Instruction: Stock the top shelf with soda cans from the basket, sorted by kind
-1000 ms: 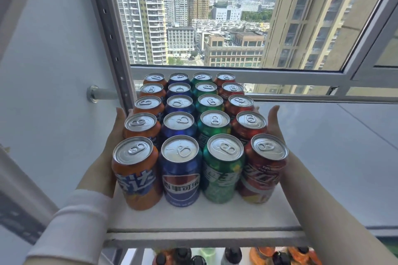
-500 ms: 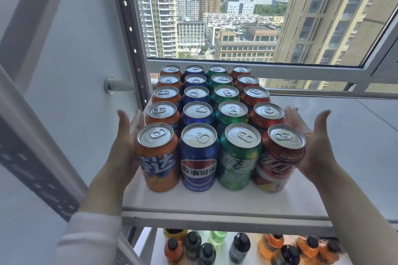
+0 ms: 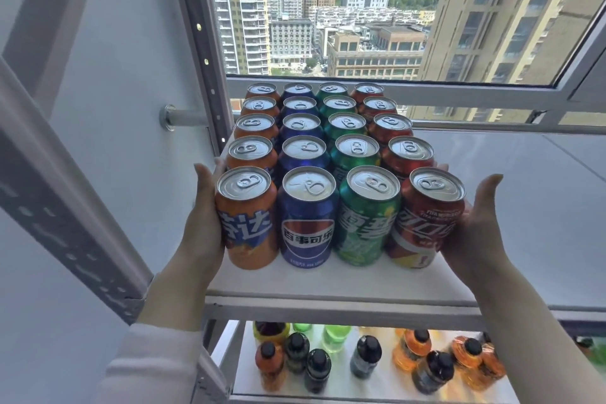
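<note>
Soda cans (image 3: 354, 147) stand on the top shelf (image 3: 328, 282) in four lines, five deep: orange, blue, green, red. I think the sorting is done and I am just squaring up the block.

My left hand (image 3: 203, 220) lies flat against the front orange can (image 3: 246, 220). My right hand (image 3: 472, 229) lies flat against the front red can (image 3: 426, 216). My fingers are straight and grip nothing.

Next I should push softly from both sides, so no can tips.

The front blue can (image 3: 306, 223) has the Pepsi badge with Chinese words. The orange can and the front green can (image 3: 365, 220) have big Chinese letters. The red one says FIFA in tiny print. I cannot see the basket.
</note>
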A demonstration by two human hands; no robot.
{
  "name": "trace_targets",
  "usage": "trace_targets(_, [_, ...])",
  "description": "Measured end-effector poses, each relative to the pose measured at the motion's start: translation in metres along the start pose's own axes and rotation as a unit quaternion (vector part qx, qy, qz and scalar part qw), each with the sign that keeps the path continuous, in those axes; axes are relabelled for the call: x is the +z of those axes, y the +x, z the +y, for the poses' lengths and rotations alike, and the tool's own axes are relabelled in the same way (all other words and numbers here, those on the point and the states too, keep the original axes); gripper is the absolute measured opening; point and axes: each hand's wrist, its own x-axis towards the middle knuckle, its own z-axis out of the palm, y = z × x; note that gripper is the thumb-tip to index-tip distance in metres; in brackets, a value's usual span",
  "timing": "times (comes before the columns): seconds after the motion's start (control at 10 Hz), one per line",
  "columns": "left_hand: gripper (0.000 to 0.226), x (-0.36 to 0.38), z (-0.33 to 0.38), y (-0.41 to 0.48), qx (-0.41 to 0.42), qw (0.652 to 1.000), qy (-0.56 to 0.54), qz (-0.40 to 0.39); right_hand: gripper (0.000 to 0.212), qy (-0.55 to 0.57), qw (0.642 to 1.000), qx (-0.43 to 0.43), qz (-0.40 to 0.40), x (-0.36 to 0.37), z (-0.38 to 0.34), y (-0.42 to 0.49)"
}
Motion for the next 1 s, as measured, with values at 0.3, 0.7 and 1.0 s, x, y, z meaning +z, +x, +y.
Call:
trace_targets(0.3, [0.08, 0.006, 0.001, 0.0, -0.007, 1.0, 0.01, 0.016, 0.07, 0.01, 0.999, 0.02, 0.039, 0.01, -0.006, -0.004])
trace_targets(0.7, [0.075, 0.005, -0.01, 0.002, 0.034, 0.998, -0.004, 0.045, 0.094, -0.057, 0.993, -0.014, 0.099, 0.008, 0.003, -0.003])
trace_targets(1.0, [0.068, 0.007, -0.013, -0.053, 0.035, 0.98, 0.162, 0.11, 0.081, -0.204, 0.95, -0.08, 0.22, 0.015, 0.022, -0.049])
